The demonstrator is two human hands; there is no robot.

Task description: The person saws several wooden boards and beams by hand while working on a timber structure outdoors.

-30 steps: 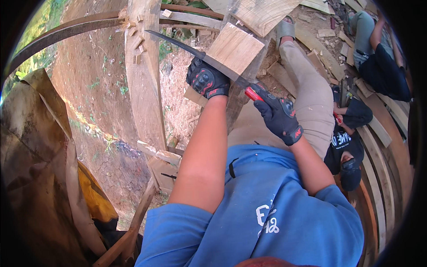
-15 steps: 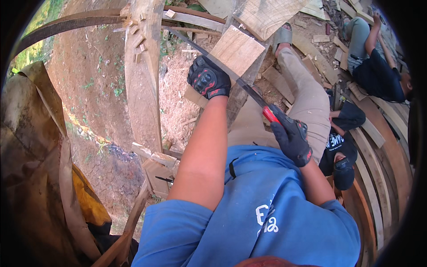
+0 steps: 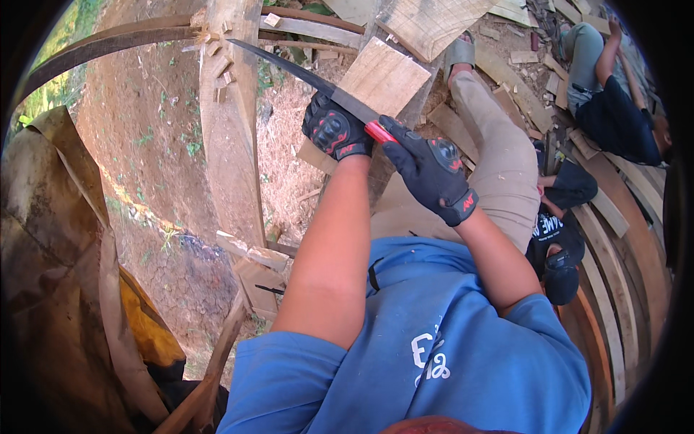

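Note:
My right hand, in a black glove with red marks, is closed around the red handle of a hand saw. The saw's long dark blade slants up and left across a pale wooden board, its tip out past the board near a plank. My left hand, gloved alike, is closed on the board beside the blade, its knuckles up. Part of the board shows below this hand; the fingertips are hidden. Where exactly the teeth meet the wood I cannot tell.
A long upright plank with several small wood blocks stands left of my hands. A brown tarp hangs at far left. Two people sit at the right among curved timbers and wood scraps. Another wide board lies beyond mine.
My right hand has pushed the saw forward, up and to the left, so its handle is now close to my left hand. The left hand has stayed nearly in place.

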